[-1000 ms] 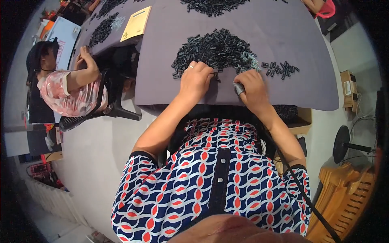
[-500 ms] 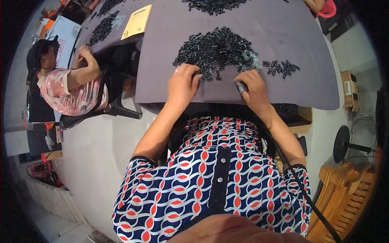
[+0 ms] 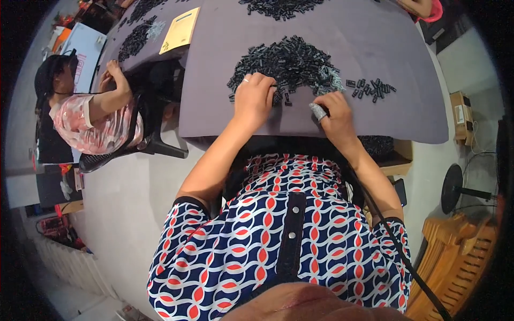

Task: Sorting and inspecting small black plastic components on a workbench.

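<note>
A heap of small black oblong parts lies on the grey cloth in front of me. My left hand reaches over the heap's near left edge, fingers curled, with a small black part at its fingertips. Just right of it, my right hand is closed near the cloth's front edge; what its fingers hold, if anything, is hidden. Grey wrapping covers its thumb. Beyond that hand, thin silvery pieces lie against the heap. Several black parts are spread apart to the right.
A yellow booklet lies on the grey cloth, left of another heap. At the left, a seated person handles things beside a dark heap. A fan and wooden furniture stand right.
My left hand has moved right and slightly farther over the heap. My right hand has turned a little, showing more of the thumb's grey wrapping.
</note>
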`<state>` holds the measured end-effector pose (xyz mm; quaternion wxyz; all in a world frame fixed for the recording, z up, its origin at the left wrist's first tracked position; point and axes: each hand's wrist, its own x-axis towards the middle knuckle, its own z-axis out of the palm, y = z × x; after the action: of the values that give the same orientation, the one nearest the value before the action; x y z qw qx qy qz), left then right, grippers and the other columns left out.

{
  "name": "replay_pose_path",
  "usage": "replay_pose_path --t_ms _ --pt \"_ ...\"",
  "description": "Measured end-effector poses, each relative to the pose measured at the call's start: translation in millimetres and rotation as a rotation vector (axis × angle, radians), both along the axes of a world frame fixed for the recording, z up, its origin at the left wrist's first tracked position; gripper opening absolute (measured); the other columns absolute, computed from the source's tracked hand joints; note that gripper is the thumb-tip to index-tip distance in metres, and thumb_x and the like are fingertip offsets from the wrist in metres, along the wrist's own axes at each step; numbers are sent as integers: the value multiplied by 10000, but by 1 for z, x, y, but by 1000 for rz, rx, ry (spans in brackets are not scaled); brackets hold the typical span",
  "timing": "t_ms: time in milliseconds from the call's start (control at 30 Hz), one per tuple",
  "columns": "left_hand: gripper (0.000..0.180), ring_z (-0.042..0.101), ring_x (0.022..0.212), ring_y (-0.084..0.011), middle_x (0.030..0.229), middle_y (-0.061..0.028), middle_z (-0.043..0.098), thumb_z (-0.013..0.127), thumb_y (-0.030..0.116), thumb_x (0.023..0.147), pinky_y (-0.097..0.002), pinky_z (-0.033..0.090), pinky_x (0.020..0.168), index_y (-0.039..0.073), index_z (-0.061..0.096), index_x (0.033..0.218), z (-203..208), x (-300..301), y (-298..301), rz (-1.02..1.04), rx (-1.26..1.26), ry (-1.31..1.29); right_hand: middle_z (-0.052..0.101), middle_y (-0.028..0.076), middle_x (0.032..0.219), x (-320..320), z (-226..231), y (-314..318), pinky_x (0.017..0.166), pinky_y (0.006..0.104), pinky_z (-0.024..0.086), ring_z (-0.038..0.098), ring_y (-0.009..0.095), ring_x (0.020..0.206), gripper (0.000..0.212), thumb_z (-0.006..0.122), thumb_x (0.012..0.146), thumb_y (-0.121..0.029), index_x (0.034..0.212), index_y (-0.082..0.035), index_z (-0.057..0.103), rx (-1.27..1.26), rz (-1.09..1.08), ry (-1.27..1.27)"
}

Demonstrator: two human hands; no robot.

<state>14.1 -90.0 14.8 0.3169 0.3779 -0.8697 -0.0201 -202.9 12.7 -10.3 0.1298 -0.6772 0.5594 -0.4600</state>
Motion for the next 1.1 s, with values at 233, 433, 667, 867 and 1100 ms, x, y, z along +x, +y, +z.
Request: replay_pose_path --t_ms 233,433,667,867,1100 --pt "87 612 865 -340 881 -101 648 687 121 839 -450 506 765 77 694 914 -1 -7 -6 -99 83 -75 644 145 959 -2 -1 0 846 445 488 585 359 969 263 601 719 52 968 -12 656 -39 -9 38" --pt "94 639 827 -312 867 -127 671 711 104 866 -382 506 754 37 691 929 1 8 -3 -75 129 110 655 143 989 -1 1 1 869 437 488 590 351 1002 309 572 701 79 984 -11 658 -19 0 -4" --pt "72 569 642 -77 788 -22 684 695 109 931 -225 462 590 41 672 932 9 14 2 -35 999 785 658 152 974 -1 -1 0 857 443 495 597 356 985 301 584 704 70 982 -15 661 -41 -2 0" --pt "74 664 711 -89 879 -57 732 697 66 927 -204 529 646 41 687 995 6 15 22 -147 1394 1024 661 152 963 -4 -4 -1 849 436 496 600 357 967 292 592 699 65 968 -20 666 -55 -8 -50" --pt "115 657 742 -84 850 -25 718 708 75 918 -242 499 627 16 701 1018 -6 11 24 -81 968 694 663 145 960 -1 -1 -1 859 434 497 602 357 965 282 591 699 59 958 -19 669 -45 -12 -47"
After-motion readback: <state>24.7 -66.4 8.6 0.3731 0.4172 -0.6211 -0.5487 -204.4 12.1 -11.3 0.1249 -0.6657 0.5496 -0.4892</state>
